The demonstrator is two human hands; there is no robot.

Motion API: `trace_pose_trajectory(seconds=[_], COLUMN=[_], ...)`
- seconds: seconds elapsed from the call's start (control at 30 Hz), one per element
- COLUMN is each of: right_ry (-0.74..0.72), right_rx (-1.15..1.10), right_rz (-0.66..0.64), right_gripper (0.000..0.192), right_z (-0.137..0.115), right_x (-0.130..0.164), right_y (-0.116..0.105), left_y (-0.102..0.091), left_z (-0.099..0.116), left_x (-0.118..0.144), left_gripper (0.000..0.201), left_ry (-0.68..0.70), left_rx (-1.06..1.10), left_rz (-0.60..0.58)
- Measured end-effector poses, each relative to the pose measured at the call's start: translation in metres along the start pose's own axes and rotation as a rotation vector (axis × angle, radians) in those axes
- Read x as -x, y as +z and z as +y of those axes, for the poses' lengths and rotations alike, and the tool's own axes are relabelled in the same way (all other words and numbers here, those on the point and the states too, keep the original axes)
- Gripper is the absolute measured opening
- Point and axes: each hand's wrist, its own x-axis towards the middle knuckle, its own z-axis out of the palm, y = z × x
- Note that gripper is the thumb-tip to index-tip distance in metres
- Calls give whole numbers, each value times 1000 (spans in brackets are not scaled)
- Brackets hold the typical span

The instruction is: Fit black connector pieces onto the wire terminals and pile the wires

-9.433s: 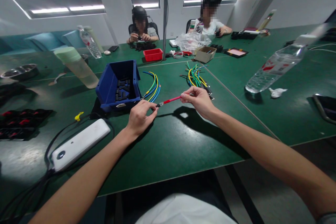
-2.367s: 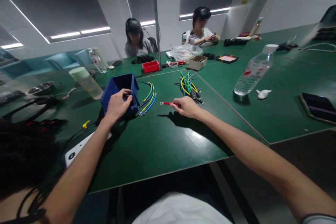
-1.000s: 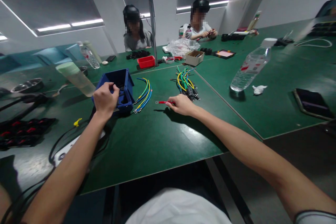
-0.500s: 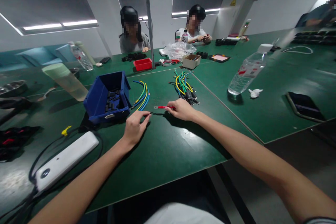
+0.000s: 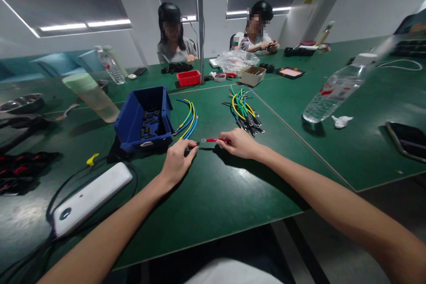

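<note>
- Your left hand (image 5: 177,163) has come away from the blue bin (image 5: 143,117), where it was reaching in a second ago; it now sits on the worktop (image 5: 213,195) in front of the bin's near right corner.
- Left thumb and forefinger are pinched narrow on a small dark piece (image 5: 197,144). It is too small to make out, but it looks like one of the black parts lying in the bin.
- Your right hand (image 5: 240,143) has hardly shifted. It holds the red wire (image 5: 213,140) between its fingertips, low over the worktop to the right of the bin, with the metal lug end pointing at your left hand.
- The gap between the two hands has closed: the dark piece and the lug end are just beside each other, and whether they touch is not clear.
- Reading of it: the fetch from the bin looks finished, and you now seem to be bringing the piece to the wire's end.
- Unchanged: the blue, yellow and green wires (image 5: 188,117) lie against the bin's right side, and the bundle of mixed wires (image 5: 244,108) lies further right, near your right hand.
</note>
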Motion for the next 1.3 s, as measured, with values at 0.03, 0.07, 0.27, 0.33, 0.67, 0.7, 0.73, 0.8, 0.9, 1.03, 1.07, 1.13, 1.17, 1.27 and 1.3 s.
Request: trace_pose_trajectory(seconds=[0.03, 0.07, 0.27, 0.33, 0.67, 0.7, 0.73, 0.8, 0.9, 1.03, 1.07, 1.13, 1.17, 1.27, 1.3], right_ry=[-1, -3, -12, -9, -45, -46, -47, -47, -53, -57, -57, -56, -56, -56, -57], right_rx=[-3, -8, -34, -46, -53, -48, -43, -37, -37, -35, -34, -31, -31, -32, -32], right_rz=[1, 3, 30, 37, 60, 59, 57, 53, 47, 29, 26, 24, 26, 32, 32], right_gripper=[32, 31, 32, 31, 34, 34, 35, 35, 34, 34, 33, 33, 32, 33, 34], right_z=[0, 0, 0, 0, -7, -7, -8, -8, -9, -10, -10, -10, -10, -10, -10], right_x=[0, 0, 2, 2, 5, 5, 5, 5, 5, 5, 5, 5, 5, 5, 5], right_y=[0, 0, -1, -1, -5, -5, -5, -5, -4, -3, -3, -3, -3, -4, -5], left_y=[0, -1, -2, -2, -4, -3, -3, -3, -3, -3, -3, -2, -2, -2, -2], left_z=[0, -1, -4, -5, -4, -4, -4, -5, -5, -5, -5, -4, -4, -5, -5], left_x=[0, 0, 0, 0, 1, 1, 1, 0, 0, 0, 0, 0, 0, 0, 0], left_gripper=[8, 8, 13, 12, 14, 14, 13, 13, 12, 11, 11, 12, 12, 12, 12], left_ry=[6, 8, -46, -65, -73, -66, -58, -38, -15, 5, 10, 19, 24, 41, 44], left_rx=[9, 15, 35, 52, 91, 96, 98, 96, 98, 106, 107, 110, 112, 114, 112], left_rz=[4, 7, 37, 56, 83, 84, 88, 96, 99, 100, 101, 102, 102, 104, 103])
